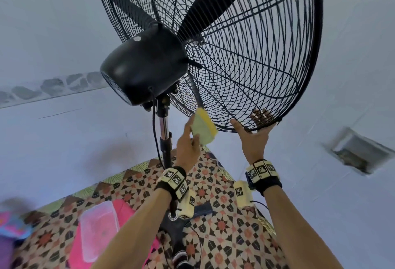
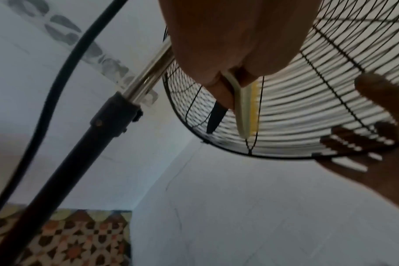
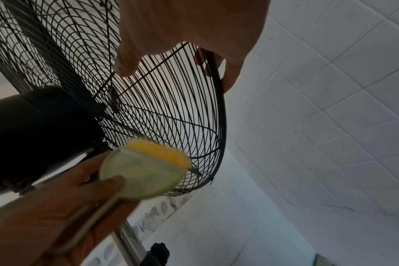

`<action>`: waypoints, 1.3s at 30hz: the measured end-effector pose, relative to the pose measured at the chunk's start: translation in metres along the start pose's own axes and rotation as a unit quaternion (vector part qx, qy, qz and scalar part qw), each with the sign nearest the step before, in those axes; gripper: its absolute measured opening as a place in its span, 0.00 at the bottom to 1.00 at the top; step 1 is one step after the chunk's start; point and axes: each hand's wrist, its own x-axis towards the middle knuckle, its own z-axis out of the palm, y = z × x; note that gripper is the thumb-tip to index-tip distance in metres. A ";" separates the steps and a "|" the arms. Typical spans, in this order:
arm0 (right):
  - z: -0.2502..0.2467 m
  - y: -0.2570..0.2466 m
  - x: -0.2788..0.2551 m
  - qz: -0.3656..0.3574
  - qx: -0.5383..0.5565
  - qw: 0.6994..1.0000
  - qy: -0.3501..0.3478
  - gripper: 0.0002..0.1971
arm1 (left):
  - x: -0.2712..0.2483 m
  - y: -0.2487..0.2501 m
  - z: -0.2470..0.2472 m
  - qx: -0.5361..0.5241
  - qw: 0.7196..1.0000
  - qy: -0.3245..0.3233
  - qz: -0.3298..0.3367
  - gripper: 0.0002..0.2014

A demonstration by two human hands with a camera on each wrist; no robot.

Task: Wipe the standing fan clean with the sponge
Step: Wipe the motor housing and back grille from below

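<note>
Your left hand [image 1: 188, 147] held the sponge [image 1: 204, 128] by its lower end, thumb on the pale green face and the other fingers curled behind it, so the sponge was pinched between them. The yellow layer faced the fan and lay against the wires of the black cage [image 1: 245, 72] near its bottom edge, just beyond your left fingertips. From the left wrist, the sponge [image 2: 246, 109] showed edge-on, green and yellow strips side by side, sticking out past your fingers [image 2: 219, 95] toward the cage [image 2: 307, 111].

Your right hand [image 1: 255, 134] was raised with the palm up under the cage's lower rim. The thumb stood apart to the left on the near side of the wires, while the other fingers, spread, reached over the rim and showed through the grille on the far side. From the right wrist, the rim [image 3: 220, 100] ran between your thumb and fingers, so the hand gripped the edge of the cage there.

The sponge [image 3: 148, 165] sat well to the left of your right fingers, with a stretch of bare rim between them.

The black motor housing [image 1: 143, 70] was above your left fingers, and the chrome pole [image 1: 163, 123] stood just to their left. Below both wrists lay a patterned floor [image 1: 224, 236] with a clear plastic box [image 1: 99, 228] on a pink mat.
</note>
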 end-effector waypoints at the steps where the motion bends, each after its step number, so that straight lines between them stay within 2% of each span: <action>1: 0.000 0.000 0.000 0.001 -0.004 1.000 -0.002 0.58 | -0.005 -0.007 0.003 0.007 1.000 -0.026 0.005 0.28; 4: -0.001 -0.004 0.002 -0.010 -0.014 1.000 -0.008 0.55 | -0.004 -0.014 0.002 0.003 0.999 -0.040 0.003 0.28; 7: -0.002 -0.002 0.001 -0.013 -0.011 1.000 -0.008 0.51 | 0.002 -0.003 -0.012 -0.017 1.000 -0.011 0.003 0.28; 10: -0.001 0.002 0.000 -0.011 0.005 1.000 -0.003 0.53 | 0.006 0.002 -0.020 -0.039 0.999 0.036 -0.002 0.28; 12: 0.000 0.004 -0.001 -0.010 0.010 1.000 0.000 0.54 | 0.006 0.000 -0.010 -0.028 0.999 0.046 -0.002 0.28; 14: 0.000 0.002 0.001 -0.011 0.006 1.000 -0.001 0.55 | -0.003 -0.006 0.009 -0.013 1.000 0.012 0.001 0.28; 17: -0.002 0.000 0.005 -0.011 -0.004 1.000 -0.013 0.55 | -0.020 -0.016 0.026 -0.003 0.996 -0.086 -0.018 0.29; 18: -0.003 -0.001 0.006 -0.013 -0.004 1.000 -0.014 0.55 | -0.023 -0.018 0.024 -0.002 0.995 -0.094 -0.022 0.29; 19: -0.003 -0.002 0.006 -0.013 -0.005 1.000 -0.015 0.55 | -0.022 -0.016 0.020 -0.001 0.996 -0.087 -0.024 0.29; 23: -0.003 0.001 0.004 -0.009 -0.003 1.000 -0.012 0.55 | -0.004 0.007 -0.004 -0.044 0.998 0.023 -0.026 0.27; 24: -0.003 0.002 0.004 -0.010 -0.005 1.000 -0.010 0.54 | -0.001 0.008 -0.004 -0.051 0.998 0.034 -0.020 0.26; 30: -0.003 0.004 0.006 -0.002 -0.017 1.000 -0.008 0.62 | -0.028 -0.021 0.036 -0.046 0.997 -0.067 -0.019 0.28; 34: -0.003 0.005 0.006 -0.002 -0.021 1.000 -0.011 0.56 | -0.024 -0.008 0.024 -0.051 0.998 -0.018 -0.042 0.25; 37: -0.001 0.004 0.004 0.001 -0.003 1.000 -0.003 0.59 | -0.029 -0.005 0.016 -0.053 0.997 0.045 -0.037 0.26; 39: 0.000 0.007 0.003 0.004 0.006 1.000 -0.003 0.59 | -0.029 -0.009 0.030 -0.060 0.996 0.040 -0.056 0.28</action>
